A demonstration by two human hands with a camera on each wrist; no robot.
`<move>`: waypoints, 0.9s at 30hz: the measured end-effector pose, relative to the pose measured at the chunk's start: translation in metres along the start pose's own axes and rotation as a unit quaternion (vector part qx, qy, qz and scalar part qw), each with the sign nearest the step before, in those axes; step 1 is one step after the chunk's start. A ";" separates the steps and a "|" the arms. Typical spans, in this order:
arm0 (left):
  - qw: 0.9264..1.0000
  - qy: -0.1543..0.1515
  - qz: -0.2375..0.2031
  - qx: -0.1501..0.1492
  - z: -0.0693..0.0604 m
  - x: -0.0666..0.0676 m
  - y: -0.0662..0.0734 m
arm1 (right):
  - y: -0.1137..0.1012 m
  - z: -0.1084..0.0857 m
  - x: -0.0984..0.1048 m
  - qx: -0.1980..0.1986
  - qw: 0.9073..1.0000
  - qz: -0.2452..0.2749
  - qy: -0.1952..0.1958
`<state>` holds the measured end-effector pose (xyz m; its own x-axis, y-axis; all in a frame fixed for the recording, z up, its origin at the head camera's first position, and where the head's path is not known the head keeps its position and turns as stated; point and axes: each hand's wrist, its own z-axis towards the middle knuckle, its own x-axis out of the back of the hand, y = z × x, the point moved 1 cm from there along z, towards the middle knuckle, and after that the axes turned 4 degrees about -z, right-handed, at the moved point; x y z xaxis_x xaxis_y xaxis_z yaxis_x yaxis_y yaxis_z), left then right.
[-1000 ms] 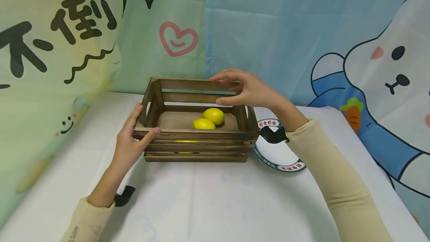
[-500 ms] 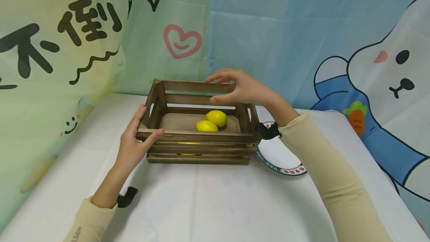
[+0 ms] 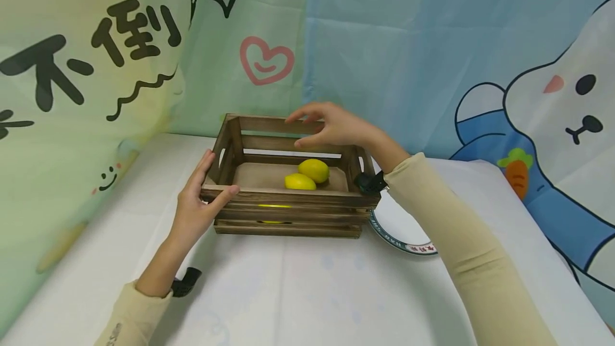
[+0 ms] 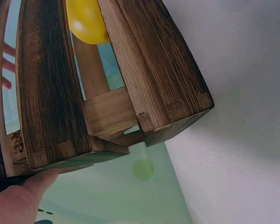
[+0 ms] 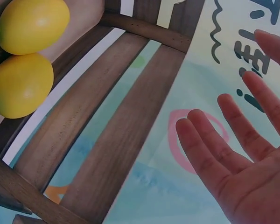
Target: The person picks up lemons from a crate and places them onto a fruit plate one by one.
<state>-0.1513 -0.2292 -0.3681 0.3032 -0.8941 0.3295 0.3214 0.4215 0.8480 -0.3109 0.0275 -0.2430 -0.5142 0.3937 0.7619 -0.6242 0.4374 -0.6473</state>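
A brown slatted wooden crate (image 3: 288,228) stands on the white cloth, with two yellow lemons (image 3: 314,170) touching inside, towards its right half. Yellow also shows through the front slats. My left hand (image 3: 194,210) holds the crate's front left corner, thumb over the front rail and fingers along the left end. In the left wrist view that thumb (image 4: 39,184) touches the crate's end. Over the crate's back right part hovers my right hand (image 3: 333,126), holding nothing, thumb and fingers apart. The right wrist view shows its fingers (image 5: 210,154) spread, away from the lemons (image 5: 21,86).
A white plate (image 3: 401,223) with a green and red patterned rim lies right of the crate, partly hidden by the right sleeve. Close behind the crate hangs a printed cloth backdrop (image 3: 375,57). White cloth (image 3: 307,292) covers the table in front.
My right hand has drifted slightly left over the crate, and its sleeve covers more of the plate. The left hand keeps its place on the crate. The whole view has shifted a little.
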 end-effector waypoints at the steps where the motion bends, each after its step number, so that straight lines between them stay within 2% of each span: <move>1: 1.000 -0.001 0.000 0.000 0.000 0.000 0.000 | 0.001 0.001 -0.001 -0.003 1.000 0.000 -0.006; 6: 1.000 -0.004 -0.004 -0.001 0.000 0.000 0.000 | 0.006 0.006 -0.001 -0.019 0.999 -0.002 -0.031; 10: 1.000 -0.004 -0.004 0.002 -0.001 0.000 0.001 | 0.010 0.011 0.000 -0.031 0.998 0.016 -0.052; 19: 1.000 -0.001 -0.002 0.004 -0.001 0.000 0.000 | 0.018 0.020 0.000 -0.052 0.991 0.024 -0.124; 27: 1.000 0.001 0.000 0.001 -0.001 -0.001 -0.002 | 0.026 0.027 -0.003 -0.050 0.986 0.017 -0.157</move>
<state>-0.1511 -0.2291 -0.3700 0.3044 -0.8938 0.3294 0.3193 0.4215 0.8488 -0.3417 0.0156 -0.2613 -0.7000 0.1474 0.6987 -0.5508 0.5113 -0.6597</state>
